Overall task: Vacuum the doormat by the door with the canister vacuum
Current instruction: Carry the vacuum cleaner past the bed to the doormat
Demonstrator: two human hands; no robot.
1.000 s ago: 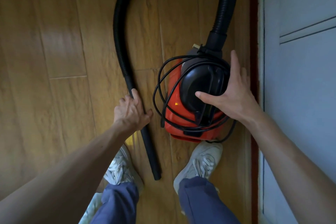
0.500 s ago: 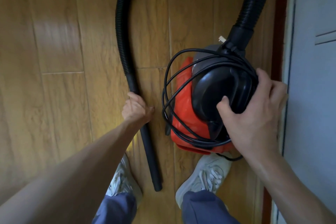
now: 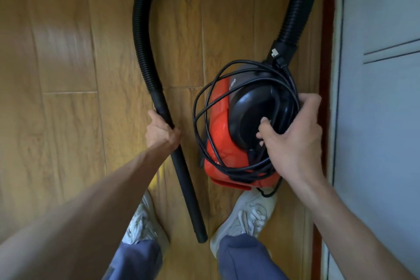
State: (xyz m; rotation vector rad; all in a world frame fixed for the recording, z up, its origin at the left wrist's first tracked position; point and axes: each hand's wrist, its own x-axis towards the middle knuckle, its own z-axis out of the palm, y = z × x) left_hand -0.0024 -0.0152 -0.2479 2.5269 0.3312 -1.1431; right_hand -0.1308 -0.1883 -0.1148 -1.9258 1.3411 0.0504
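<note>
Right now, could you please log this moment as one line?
left hand grips wand | right hand grips coiled cord on vacuum | doormat not in view

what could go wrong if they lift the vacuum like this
1. The power cord sits in loose loops around the canister vacuum; lifted by the right hand, loops could slip off and tangle near the shoes.
2. The left hand grips the wand high up, so its free end between the feet might swing and hit a shoe.
</note>
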